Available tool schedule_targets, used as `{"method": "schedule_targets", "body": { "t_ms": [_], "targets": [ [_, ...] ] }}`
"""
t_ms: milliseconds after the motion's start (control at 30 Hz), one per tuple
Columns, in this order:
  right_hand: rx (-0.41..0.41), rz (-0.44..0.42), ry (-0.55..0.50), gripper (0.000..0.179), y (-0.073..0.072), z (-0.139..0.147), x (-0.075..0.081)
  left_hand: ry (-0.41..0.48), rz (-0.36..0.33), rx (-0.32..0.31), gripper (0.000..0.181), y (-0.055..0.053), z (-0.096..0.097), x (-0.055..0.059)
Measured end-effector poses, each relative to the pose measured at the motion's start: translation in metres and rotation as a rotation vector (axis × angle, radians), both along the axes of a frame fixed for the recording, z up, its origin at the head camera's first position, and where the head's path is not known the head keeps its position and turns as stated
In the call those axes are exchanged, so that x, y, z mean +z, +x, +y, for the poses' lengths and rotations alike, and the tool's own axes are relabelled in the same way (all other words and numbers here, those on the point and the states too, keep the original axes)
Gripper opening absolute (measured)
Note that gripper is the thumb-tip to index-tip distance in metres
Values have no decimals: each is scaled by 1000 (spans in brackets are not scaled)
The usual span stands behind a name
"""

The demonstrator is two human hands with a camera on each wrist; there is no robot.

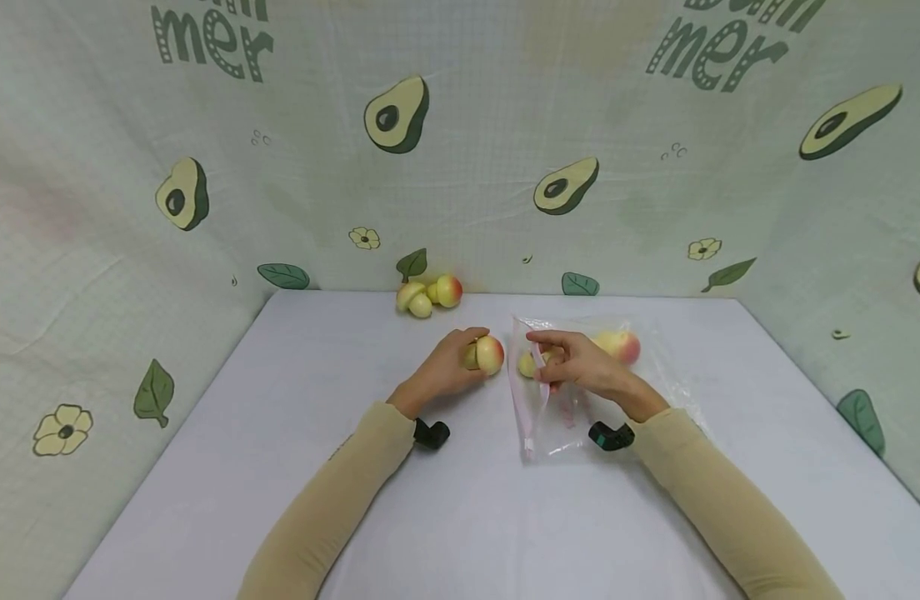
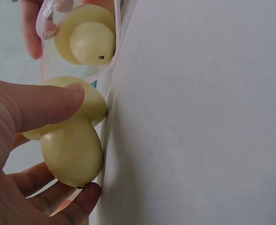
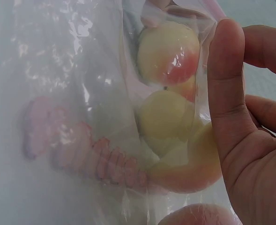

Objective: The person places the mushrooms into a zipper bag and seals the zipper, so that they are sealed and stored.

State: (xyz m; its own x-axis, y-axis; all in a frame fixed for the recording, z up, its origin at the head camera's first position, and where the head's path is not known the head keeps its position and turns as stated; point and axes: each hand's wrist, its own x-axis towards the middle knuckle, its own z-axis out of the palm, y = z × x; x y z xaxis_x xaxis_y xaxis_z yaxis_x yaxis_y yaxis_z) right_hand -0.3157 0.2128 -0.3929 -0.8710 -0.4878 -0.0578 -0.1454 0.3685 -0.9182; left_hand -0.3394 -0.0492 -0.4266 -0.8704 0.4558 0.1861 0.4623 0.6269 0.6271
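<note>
My left hand (image 1: 452,364) grips a couple of pale yellow pears (image 2: 74,152), red-blushed on the side seen from above. In the left wrist view the thumb lies across them and the fingers curl underneath. Just to the right lies a clear zip bag (image 1: 516,392) with a pink-edged mouth facing the left hand. My right hand (image 1: 587,362) pinches the bag's upper edge between thumb and fingers and holds the mouth apart. Inside the bag are several more pears (image 3: 168,54), seen through the film. The held pears are right at the bag's mouth.
Several more pears (image 1: 420,306) sit together at the table's back edge, left of the bag. A white table (image 1: 317,375) lies under everything. An avocado-print cloth (image 1: 467,167) hangs behind and at both sides. Pink lettering (image 3: 93,150) is printed on the bag.
</note>
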Motion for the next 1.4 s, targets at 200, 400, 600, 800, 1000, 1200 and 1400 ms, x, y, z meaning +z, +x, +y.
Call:
{"method": "schedule_targets", "body": {
  "t_ms": [200, 400, 600, 800, 1000, 1200, 1400],
  "targets": [
    [1, -4, 0, 69, 0, -1, 1, 2, -31, 9, 73, 3, -2, 2],
    [-5, -1, 12, 68, 1, -1, 3, -4, -27, 15, 68, 3, -3, 0],
    [-6, -10, 14, 68, 2, -1, 4, 8, -34, 12, 65, 4, -4, 0],
    [-1, -17, 5, 68, 2, -1, 4, 14, -54, 14, 63, 5, -3, 1],
    [-3, -15, 8, 67, 2, 0, 3, 25, -67, 4, 63, 8, -2, 2],
    [5, -8, -9, 68, 3, 0, 2, 44, -61, -36, 62, 13, 0, 6],
    [19, -7, -21, 69, 3, 0, 1, 33, -66, -92, 61, 18, 2, 11]
  ]
}}
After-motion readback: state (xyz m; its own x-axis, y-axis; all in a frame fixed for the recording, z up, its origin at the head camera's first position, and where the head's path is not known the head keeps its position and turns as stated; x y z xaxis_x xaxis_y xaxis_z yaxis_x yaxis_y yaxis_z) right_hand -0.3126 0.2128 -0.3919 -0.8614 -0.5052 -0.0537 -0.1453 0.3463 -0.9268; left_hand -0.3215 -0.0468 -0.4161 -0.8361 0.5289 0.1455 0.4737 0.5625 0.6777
